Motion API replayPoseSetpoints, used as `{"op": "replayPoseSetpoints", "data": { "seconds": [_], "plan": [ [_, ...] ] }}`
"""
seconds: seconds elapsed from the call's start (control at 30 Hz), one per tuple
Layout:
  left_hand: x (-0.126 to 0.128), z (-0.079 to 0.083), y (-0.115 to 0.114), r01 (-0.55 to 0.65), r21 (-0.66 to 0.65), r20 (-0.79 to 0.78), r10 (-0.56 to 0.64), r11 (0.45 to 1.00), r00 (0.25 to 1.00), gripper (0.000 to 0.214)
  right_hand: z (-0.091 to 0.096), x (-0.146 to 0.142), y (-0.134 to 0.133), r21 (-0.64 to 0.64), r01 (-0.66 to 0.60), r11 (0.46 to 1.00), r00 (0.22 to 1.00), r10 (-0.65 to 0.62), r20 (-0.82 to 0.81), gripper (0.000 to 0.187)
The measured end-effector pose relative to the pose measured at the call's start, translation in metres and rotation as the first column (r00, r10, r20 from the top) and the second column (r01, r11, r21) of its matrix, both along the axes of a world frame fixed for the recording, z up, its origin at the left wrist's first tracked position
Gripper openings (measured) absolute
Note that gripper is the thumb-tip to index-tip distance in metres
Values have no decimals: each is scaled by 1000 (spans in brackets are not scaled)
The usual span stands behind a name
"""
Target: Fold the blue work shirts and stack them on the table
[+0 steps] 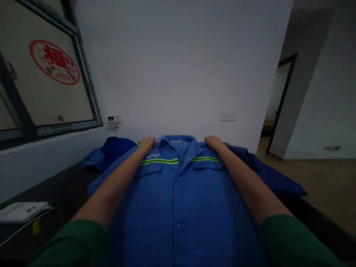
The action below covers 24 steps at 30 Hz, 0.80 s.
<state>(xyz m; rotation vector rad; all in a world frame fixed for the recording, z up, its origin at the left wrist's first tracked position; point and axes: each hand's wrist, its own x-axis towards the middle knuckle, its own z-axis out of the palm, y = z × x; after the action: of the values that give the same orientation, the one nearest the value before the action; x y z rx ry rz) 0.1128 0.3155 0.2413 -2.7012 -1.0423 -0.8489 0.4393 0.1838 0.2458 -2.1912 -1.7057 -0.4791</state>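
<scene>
A blue work shirt [180, 200] with yellow-green reflective stripes lies buttoned, front up, on a dark table [66, 189]. Its collar points away from me toward the wall. My left hand [147, 143] rests at the shirt's left shoulder, fingers curled over the fabric edge. At the right shoulder, beside the collar, my right hand [213, 142] lies curled on the cloth in the same way. Both forearms stretch along the shirt, with green sleeves near the camera.
A second dark blue garment [111, 152] lies bunched at the far left of the table. A white device [23, 210] with a cable sits at the near left. A window [41, 74] is on the left, a doorway [278, 107] and wooden floor on the right.
</scene>
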Motion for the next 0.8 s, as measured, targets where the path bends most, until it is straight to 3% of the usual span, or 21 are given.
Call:
{"op": "replayPoseSetpoints", "data": {
  "seconds": [0.07,0.13,0.2,0.3,0.4,0.47,0.63,0.7,0.8],
  "plan": [
    [5,-76,8,-46,-110,-76,38,993,996,21,-70,3,23,-141,10,990,999,-15,-32,19],
    [9,-135,20,-73,-198,-123,49,977,991,25,-120,8,39,-221,11,975,998,-23,-52,31],
    [13,-174,35,-84,-267,-139,48,960,989,35,-153,12,49,-256,-7,967,998,-10,-63,38],
    [13,-210,60,-75,-343,-131,31,936,991,46,-182,13,58,-278,-79,957,995,61,-75,37],
    [6,-227,80,-60,-388,-100,23,919,995,51,-203,10,59,-297,-146,944,988,127,-82,36],
    [1,-229,89,-63,-406,-63,41,912,997,50,-212,10,59,-287,-163,944,986,145,-83,37],
    [11,-209,93,-58,-402,86,101,914,991,52,-203,8,68,-135,-304,943,946,282,-159,37],
    [22,-198,85,71,-416,159,-5,906,987,45,-192,3,74,-96,-428,899,897,409,-168,39],
    [36,-187,70,311,-445,184,-255,840,949,36,-180,-5,81,-191,-592,783,805,566,-179,48]
  ]
}}
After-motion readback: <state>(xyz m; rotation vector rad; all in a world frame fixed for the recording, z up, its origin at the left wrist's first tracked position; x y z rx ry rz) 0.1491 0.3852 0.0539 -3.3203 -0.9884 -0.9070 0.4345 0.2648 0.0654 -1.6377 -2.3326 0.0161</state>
